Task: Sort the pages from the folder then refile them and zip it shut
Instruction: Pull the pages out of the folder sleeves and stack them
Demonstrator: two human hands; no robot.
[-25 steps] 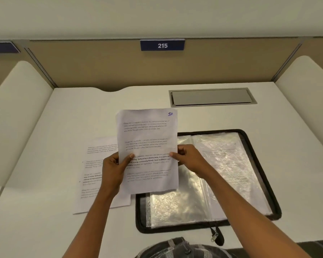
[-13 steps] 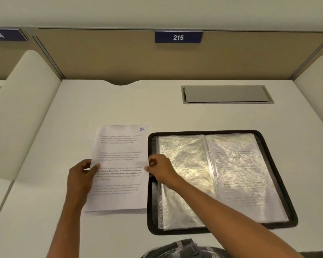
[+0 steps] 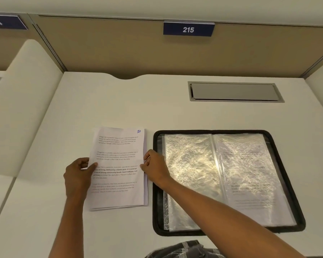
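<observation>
A stack of printed pages (image 3: 119,164) lies flat on the white desk (image 3: 119,101), left of the folder; the top sheet bears a handwritten "10" in blue. My left hand (image 3: 78,175) holds the stack's left edge, thumb on top. My right hand (image 3: 155,166) pinches the stack's right edge at mid-height. The black zip folder (image 3: 285,164) lies open on the right, showing clear plastic sleeves (image 3: 190,174); a printed page shows through the right-hand sleeve.
A grey cable hatch (image 3: 235,92) is set into the desk behind the folder. Padded white dividers (image 3: 22,101) stand at both sides, and a tan back panel carries a "215" sign (image 3: 188,29).
The page I held up in the air came down onto the pile at the left. Both hands now grip the pile's edges on the desk.
</observation>
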